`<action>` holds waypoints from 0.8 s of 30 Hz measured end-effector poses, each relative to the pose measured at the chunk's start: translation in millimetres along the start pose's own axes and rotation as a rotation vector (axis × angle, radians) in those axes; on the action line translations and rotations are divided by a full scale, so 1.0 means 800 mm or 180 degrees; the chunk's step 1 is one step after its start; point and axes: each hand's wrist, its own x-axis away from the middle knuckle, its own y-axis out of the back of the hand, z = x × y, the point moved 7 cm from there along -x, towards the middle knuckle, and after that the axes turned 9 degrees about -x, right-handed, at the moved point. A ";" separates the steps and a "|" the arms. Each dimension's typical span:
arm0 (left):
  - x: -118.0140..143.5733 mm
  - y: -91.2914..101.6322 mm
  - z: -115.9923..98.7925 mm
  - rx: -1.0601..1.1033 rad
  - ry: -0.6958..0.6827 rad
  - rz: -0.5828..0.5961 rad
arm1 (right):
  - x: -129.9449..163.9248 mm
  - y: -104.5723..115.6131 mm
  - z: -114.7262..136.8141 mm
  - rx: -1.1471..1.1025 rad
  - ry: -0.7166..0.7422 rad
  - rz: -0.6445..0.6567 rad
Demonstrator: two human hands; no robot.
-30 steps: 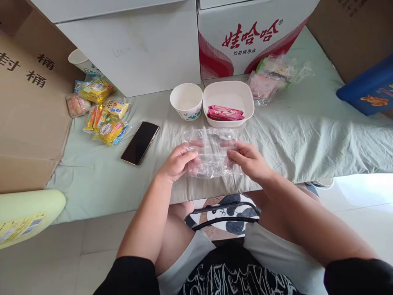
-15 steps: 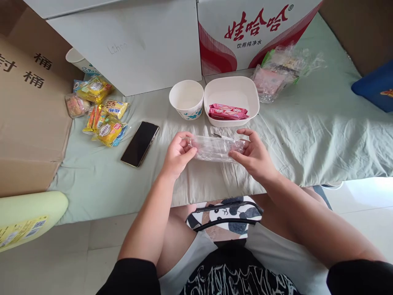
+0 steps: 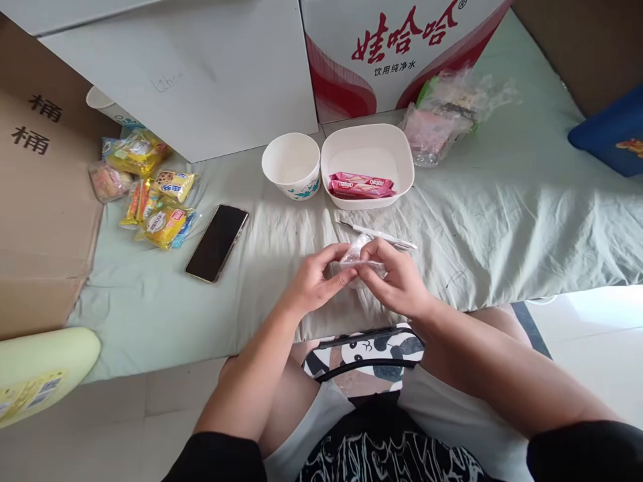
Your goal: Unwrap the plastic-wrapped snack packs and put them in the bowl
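1. The white square bowl (image 3: 367, 164) holds two pink wafer packets (image 3: 360, 186), lying flat near its front wall. The paper cup (image 3: 292, 164) stands just left of it, touching or almost touching, and I see nothing inside.
2. A clear bag of snacks (image 3: 442, 120) lies behind and to the right of the bowl, against the red and white carton (image 3: 396, 47). A loose heap of yellow snack packets (image 3: 148, 194) lies far to the left.
3. The clear plastic wrapper (image 3: 359, 262) is crumpled small between both hands, above the front part of the desk (image 3: 502, 221). Its long axis runs left to right; I cannot tell which end is which.
4. The left hand (image 3: 314, 284) pinches the wrapper's left end with a narrow grip of thumb and fingers. The right hand (image 3: 394, 281) holds the right end in the same closed grip.
5. A thin white strip (image 3: 382, 235) lies on the cloth just behind the hands.
6. The black phone (image 3: 217, 242) lies to the left, well apart. The front edge of the desk is near, just below the hands, and bare cloth lies open to the right.
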 end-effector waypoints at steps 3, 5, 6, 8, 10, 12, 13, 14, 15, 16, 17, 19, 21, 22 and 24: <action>0.000 0.007 0.001 0.0197 0.0212 -0.0144 | -0.003 0.020 -0.009 -0.0021 -0.0167 -0.0552; -0.002 0.010 0.001 0.0530 0.0264 -0.0279 | -0.006 0.025 -0.021 -0.0294 -0.0343 -0.0658; -0.003 0.010 0.001 0.0704 0.0284 -0.0313 | -0.008 0.022 -0.029 -0.0539 -0.0485 -0.0518; -0.008 0.006 0.002 0.0914 0.0338 -0.0344 | -0.010 0.008 -0.043 -0.0969 -0.0798 -0.0082; -0.013 0.005 0.005 0.0848 0.0426 -0.0393 | -0.011 0.002 -0.049 -0.0993 -0.0893 0.0078; -0.016 0.010 0.011 0.0621 0.0533 -0.0566 | -0.014 0.006 -0.046 -0.0835 -0.0726 -0.0079; -0.016 0.018 0.013 0.0512 0.0561 -0.0749 | -0.015 0.009 -0.043 -0.0819 -0.0625 -0.0161; -0.014 0.029 0.014 0.0399 0.0566 -0.0985 | -0.016 0.010 -0.041 -0.0858 -0.0559 -0.0196; -0.010 0.043 0.014 0.0279 0.0547 -0.1281 | -0.018 0.010 -0.039 -0.0913 -0.0532 -0.0188; -0.005 0.059 0.012 0.0123 0.0506 -0.1593 | -0.019 0.010 -0.037 -0.0938 -0.0536 -0.0152; 0.000 0.075 0.006 -0.0095 0.0457 -0.1887 | -0.019 0.010 -0.036 -0.0911 -0.0554 -0.0104; 0.006 0.107 -0.012 -0.0642 0.0354 -0.2404 | -0.021 0.011 -0.033 -0.0776 -0.0566 -0.0012; -0.002 0.133 -0.040 -0.1246 0.0243 -0.2638 | -0.023 0.012 -0.028 -0.0668 -0.0514 0.0062; -0.015 0.141 -0.055 -0.1588 0.0195 -0.2601 | -0.023 0.013 -0.026 -0.0634 -0.0473 0.0089; -0.052 0.153 -0.085 -0.2317 0.0095 -0.2401 | -0.025 0.015 -0.021 -0.0606 -0.0406 0.0142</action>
